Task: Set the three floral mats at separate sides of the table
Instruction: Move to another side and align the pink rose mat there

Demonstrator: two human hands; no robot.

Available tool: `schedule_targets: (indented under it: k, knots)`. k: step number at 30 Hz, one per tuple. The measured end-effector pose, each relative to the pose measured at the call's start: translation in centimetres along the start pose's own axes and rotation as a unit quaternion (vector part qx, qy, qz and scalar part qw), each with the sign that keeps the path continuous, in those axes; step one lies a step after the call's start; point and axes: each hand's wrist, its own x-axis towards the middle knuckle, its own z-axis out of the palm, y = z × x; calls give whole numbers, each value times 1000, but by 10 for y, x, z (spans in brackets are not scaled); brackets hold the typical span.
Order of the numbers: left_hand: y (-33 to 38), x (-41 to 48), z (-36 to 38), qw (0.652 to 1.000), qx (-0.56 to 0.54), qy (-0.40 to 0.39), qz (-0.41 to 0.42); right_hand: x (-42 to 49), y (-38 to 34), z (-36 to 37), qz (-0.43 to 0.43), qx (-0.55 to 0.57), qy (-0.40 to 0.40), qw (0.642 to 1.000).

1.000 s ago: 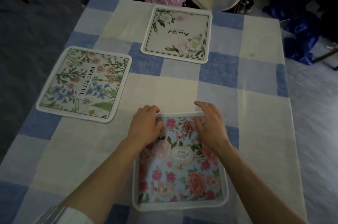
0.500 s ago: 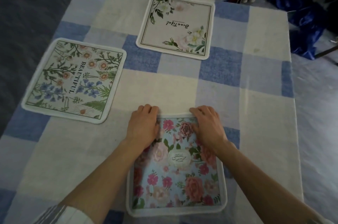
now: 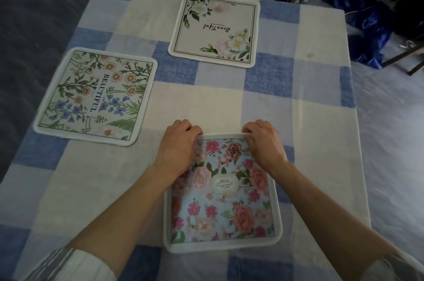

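Landmark: rose mat [image 3: 224, 207], flat on the worktop [image 3: 298, 88] at the side nearest me. Left hand [image 3: 177, 145] sits on its far-left corner, right hand [image 3: 263, 143] on its far-right corner. Fingers of both are curled over the far hem and grasping it; the hem looks slightly raised under the right. Wildflower mat [image 3: 96, 97] lies left of the rose mat and further off, well apart. Cream mat [image 3: 215, 30] lies well beyond it, at the far side. None touch. My read: placement nearly done, only squaring left. Risks: an uneven tug from one hand skews the rose mat. Dragging it rucks the checked cloth [image 3: 103, 177] underneath and shifts the other two. Pulled nearer, its near hem overhangs.
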Motion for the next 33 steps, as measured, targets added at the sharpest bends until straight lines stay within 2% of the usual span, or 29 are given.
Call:
schedule_targets:
  k: [9, 21, 33]
  knots:
    - [4, -30, -29, 996, -21, 18, 86, -46, -30, -18, -1, 17, 55, 998]
    - [61, -129, -101, 979, 14, 160, 124, -139, -67, -71, -89, 52, 170, 980]
    - [82, -213, -154, 963, 24, 208, 172, -228, -120, -96, -101, 68, 258, 958]
